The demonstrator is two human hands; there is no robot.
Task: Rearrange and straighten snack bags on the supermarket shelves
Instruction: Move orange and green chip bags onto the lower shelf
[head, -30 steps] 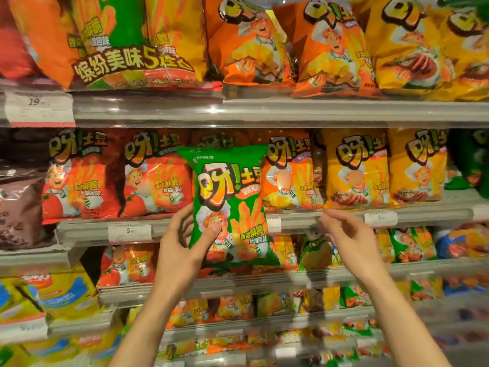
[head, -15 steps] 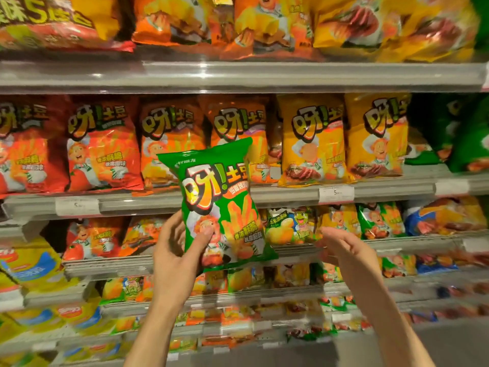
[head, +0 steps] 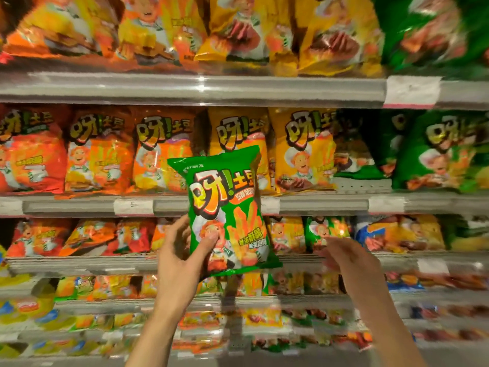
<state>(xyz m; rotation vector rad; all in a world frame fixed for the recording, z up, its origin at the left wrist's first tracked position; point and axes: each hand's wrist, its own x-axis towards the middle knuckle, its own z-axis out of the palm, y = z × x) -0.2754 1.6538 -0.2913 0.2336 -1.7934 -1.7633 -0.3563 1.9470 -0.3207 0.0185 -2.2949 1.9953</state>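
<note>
My left hand [head: 182,258] grips a green snack bag [head: 227,207] by its lower left corner and holds it upright in front of the shelves. My right hand [head: 346,258] hovers to the right of the bag, fingers loosely curled, holding nothing and not touching it. Behind the bag, the middle shelf [head: 317,203] carries a row of red bags [head: 31,154], orange bags [head: 158,152], yellow bags [head: 304,149] and, at the right, green bags [head: 439,152] of the same kind. Between the yellow and green rows a lower bag leaves a gap [head: 357,165].
The top shelf [head: 185,88] holds large orange, yellow and green bags. Below the middle shelf are several narrower shelves [head: 79,263] packed with small mixed bags. White price tags [head: 133,206] sit along the shelf rails. The picture is blurred by motion.
The view has swung right, bringing the green bags on the middle shelf into sight. My left hand still carries the green bag, tilted a little; my right hand has dropped lower and to the right.
</note>
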